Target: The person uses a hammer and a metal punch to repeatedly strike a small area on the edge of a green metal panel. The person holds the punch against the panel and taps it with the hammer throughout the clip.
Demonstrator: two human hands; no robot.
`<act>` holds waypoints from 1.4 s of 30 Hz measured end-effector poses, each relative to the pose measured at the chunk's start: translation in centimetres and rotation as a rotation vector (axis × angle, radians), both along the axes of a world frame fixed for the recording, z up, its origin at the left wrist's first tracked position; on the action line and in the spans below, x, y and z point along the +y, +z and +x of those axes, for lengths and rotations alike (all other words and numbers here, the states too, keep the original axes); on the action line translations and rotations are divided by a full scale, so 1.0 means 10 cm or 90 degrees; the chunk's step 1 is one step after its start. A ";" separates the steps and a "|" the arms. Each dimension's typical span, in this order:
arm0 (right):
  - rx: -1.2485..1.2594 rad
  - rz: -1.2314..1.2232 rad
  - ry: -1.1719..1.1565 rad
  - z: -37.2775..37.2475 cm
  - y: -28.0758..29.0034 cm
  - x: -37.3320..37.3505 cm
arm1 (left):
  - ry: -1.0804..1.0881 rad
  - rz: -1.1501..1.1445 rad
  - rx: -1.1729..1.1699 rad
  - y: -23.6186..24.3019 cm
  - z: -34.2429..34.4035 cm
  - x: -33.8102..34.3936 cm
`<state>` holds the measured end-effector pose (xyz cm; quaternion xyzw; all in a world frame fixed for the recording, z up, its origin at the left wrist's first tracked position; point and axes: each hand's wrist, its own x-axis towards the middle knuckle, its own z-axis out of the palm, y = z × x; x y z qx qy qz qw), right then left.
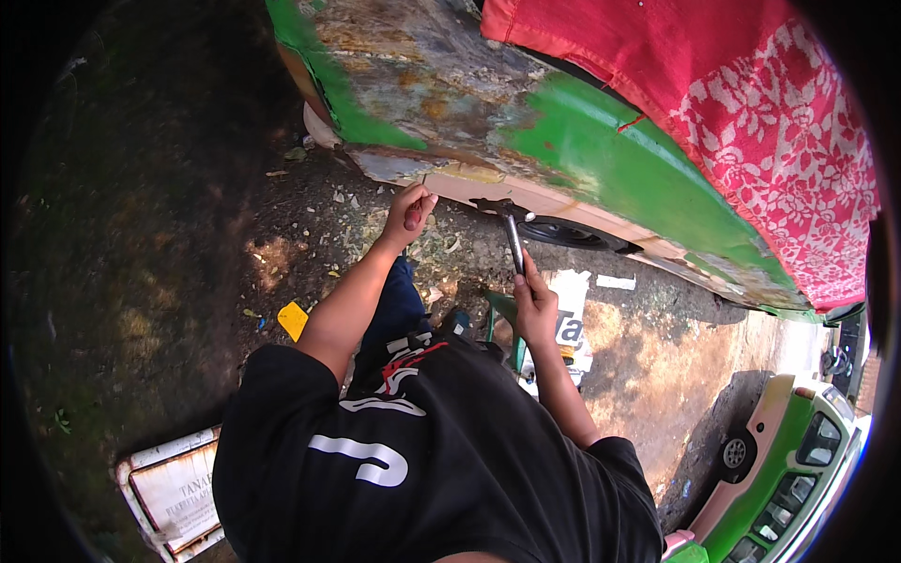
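Observation:
In front of me stands a vehicle body [601, 131], its green paint stripped to rusty, patchy metal on the left, with a pinkish lower edge. My right hand [537, 308] grips the metal shaft of a hammer [513, 242]. The hammer's dark head is raised close to the pinkish edge, above a black wheel [572, 235]; I cannot tell if it touches. My left hand [405, 212] is closed around a red-handled tool [413, 217] and held against or just short of the lower edge. The working end of that tool is hidden.
A red cloth [601, 42] with pale flowers drapes over the vehicle. On the littered ground lie a yellow piece [293, 321] and white printed sheets [569, 291]. A rusty-framed white board [169, 497] is behind left; a green-and-white van [779, 469] is parked behind right.

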<state>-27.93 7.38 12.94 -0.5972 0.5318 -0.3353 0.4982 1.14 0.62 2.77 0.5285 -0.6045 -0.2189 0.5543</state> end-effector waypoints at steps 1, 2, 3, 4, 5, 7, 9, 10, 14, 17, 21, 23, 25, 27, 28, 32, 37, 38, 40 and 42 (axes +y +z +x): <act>-0.010 0.018 -0.008 -0.04 -0.03 0.03 | -0.006 0.001 -0.001 0.00 0.00 0.02; -0.020 0.035 -0.016 -0.07 -0.07 0.05 | -0.003 -0.017 0.001 0.00 0.00 0.02; -0.023 0.026 -0.014 -0.09 -0.12 0.07 | 0.000 -0.034 0.006 0.01 -0.02 0.03; -0.011 0.039 -0.010 -0.12 -0.15 0.09 | 0.004 -0.051 0.010 0.03 -0.03 0.03; 0.001 0.052 -0.007 -0.14 -0.17 0.10 | 0.003 -0.049 -0.001 0.05 -0.04 0.01; 0.022 0.056 -0.002 -0.14 -0.16 0.12 | 0.002 -0.044 -0.022 0.07 -0.03 -0.01; 0.036 0.036 0.001 -0.10 -0.14 0.12 | -0.027 -0.022 -0.030 0.06 -0.01 -0.05; 0.038 0.046 0.001 -0.06 -0.11 0.12 | -0.042 -0.011 -0.035 0.05 0.02 -0.08; 0.055 0.061 -0.007 0.11 -0.02 0.08 | -0.084 0.035 -0.029 -0.03 0.13 -0.15; 0.057 0.092 -0.011 0.30 0.14 0.04 | -0.092 0.040 -0.001 -0.06 0.19 -0.19; 0.081 0.060 -0.021 0.54 0.31 -0.02 | -0.128 0.054 0.025 0.01 0.23 -0.25; 0.097 0.035 -0.031 0.65 0.32 -0.03 | -0.161 0.099 0.033 0.00 0.29 -0.25; 0.115 0.014 -0.043 0.77 0.36 -0.02 | -0.168 0.079 -0.001 -0.02 0.34 -0.27; 0.113 0.008 -0.061 0.87 0.46 0.03 | -0.199 0.109 -0.011 -0.01 0.38 -0.27; 0.112 0.004 -0.072 0.91 0.50 0.05 | -0.207 0.114 -0.018 0.03 0.38 -0.27; 0.048 0.075 -0.132 0.99 0.48 0.17 | -0.253 0.175 -0.015 0.10 0.39 -0.25; 0.062 0.138 -0.170 1.06 0.60 0.26 | -0.262 0.164 -0.111 0.13 0.40 -0.27; 0.060 0.123 -0.171 1.06 0.58 0.25 | -0.259 0.159 -0.131 0.16 0.39 -0.27; 0.058 0.102 -0.168 1.07 0.57 0.26 | -0.259 0.140 -0.151 0.12 0.44 -0.30; 0.064 0.106 -0.166 1.06 0.58 0.26 | -0.261 0.140 -0.153 0.15 0.44 -0.30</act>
